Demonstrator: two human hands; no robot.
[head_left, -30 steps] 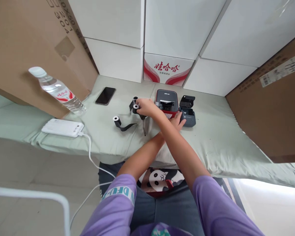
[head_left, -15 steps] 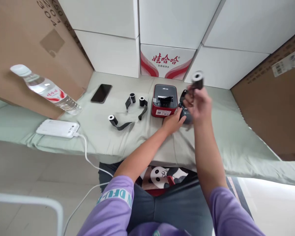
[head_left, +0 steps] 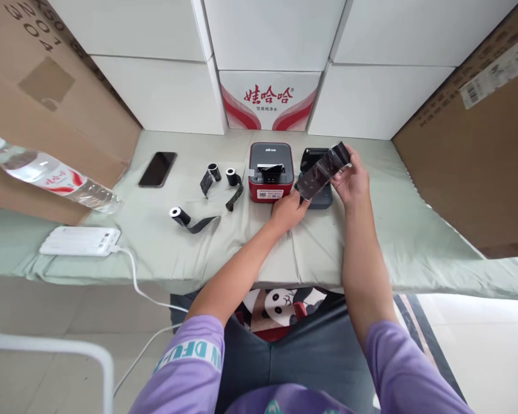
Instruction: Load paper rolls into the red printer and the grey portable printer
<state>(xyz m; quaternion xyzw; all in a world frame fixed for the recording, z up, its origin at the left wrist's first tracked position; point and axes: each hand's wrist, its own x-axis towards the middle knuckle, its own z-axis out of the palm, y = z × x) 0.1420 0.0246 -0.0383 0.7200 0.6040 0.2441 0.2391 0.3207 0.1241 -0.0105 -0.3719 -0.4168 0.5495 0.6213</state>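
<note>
My right hand [head_left: 354, 179] is closed around a roll of black film [head_left: 322, 173], held tilted above a dark grey printer [head_left: 322, 200]. A wide glossy strip hangs off the roll down to the left. At its lower end, my left hand [head_left: 289, 210] pinches the strip between thumb and fingers. The printer's lid [head_left: 313, 154] stands raised at the back; its inside is mostly hidden behind the film. Just left of it sits a red and black receipt printer [head_left: 271, 177] with a slip of black film poking out of its top.
Three small black rolls with loose tails, one of them a roll [head_left: 180, 216], lie left of the printers. Farther left are a phone [head_left: 157, 169], a cabled power bank [head_left: 81, 241] and a water bottle [head_left: 54, 175]. Cardboard boxes [head_left: 479, 161] flank the cloth-covered surface [head_left: 250, 253]; white boxes [head_left: 155, 92] stand behind.
My right hand has lowered the roll and turned it on its side, with a strip now unrolled. My left hand has moved from the dark printer to the strip's end. The camera view has shifted.
</note>
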